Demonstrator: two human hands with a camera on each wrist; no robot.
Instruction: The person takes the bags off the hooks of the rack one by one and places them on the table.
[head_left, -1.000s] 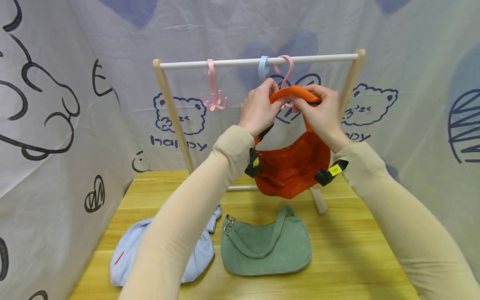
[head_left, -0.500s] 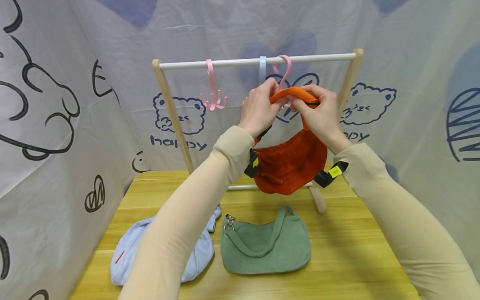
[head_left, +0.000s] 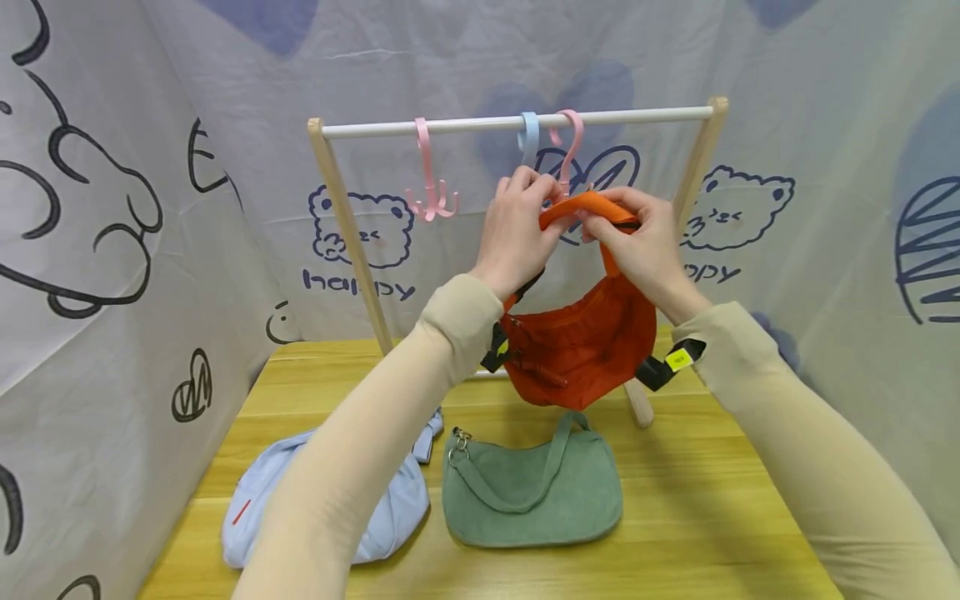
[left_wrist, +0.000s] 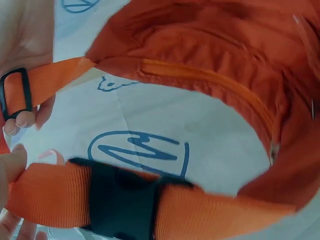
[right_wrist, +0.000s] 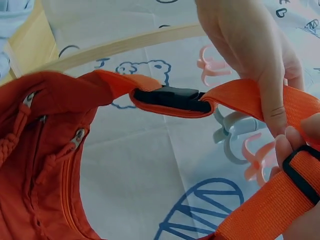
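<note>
An orange-red waist bag (head_left: 585,354) hangs in the air by its orange strap (head_left: 592,202), below the rail of a small rack. My left hand (head_left: 517,229) pinches the strap on the left, and the right hand (head_left: 647,250) holds it a little to the right. A black side-release buckle (left_wrist: 122,200) joins the strap near the left hand. Close to the right fingers is a black slider (right_wrist: 302,172). Just behind the raised strap hangs a pink hook hanger (head_left: 574,146), its lower prongs mostly hidden by hands and strap. A light blue hook hanger (head_left: 529,133) is beside it.
The white rail (head_left: 637,117) on wooden posts also carries another pink hook hanger (head_left: 429,179) at left. A green shoulder bag (head_left: 532,492) lies on the wooden table (head_left: 690,500) below. To its left is a light blue bag (head_left: 397,508), partly behind the left sleeve.
The waist bag has dropped slightly, and both hands have shifted a little lower with the strap. The light blue hanger has turned on the rail. Both hands keep their hold.
</note>
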